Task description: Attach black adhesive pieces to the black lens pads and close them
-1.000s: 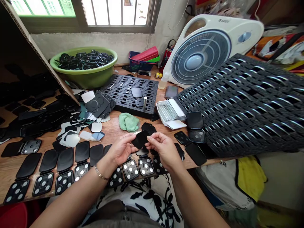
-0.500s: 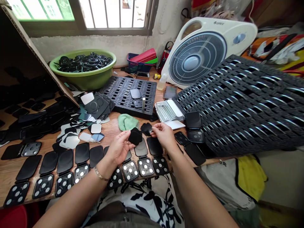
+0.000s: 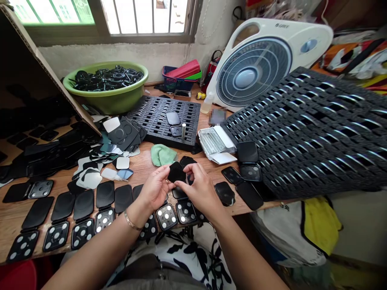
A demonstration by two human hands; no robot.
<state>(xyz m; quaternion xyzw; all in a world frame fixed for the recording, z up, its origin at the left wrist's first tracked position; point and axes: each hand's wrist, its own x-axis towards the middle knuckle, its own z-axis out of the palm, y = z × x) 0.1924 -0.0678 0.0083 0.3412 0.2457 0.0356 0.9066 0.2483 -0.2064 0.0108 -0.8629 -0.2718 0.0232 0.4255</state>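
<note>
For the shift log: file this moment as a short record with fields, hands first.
left hand: left hand pinches a small black square piece by its left edge
right hand: right hand grips the same piece from the right
below the hands: row of open black cases with white dots along the wooden table edge
behind: green cloth, slotted black tray, green basin of black parts
right: white fan, large black mesh tray

Home workshop: wooden table [image 3: 142, 161] strewn with black parts [image 3: 57, 209], slotted trays [image 3: 305, 129].
</note>
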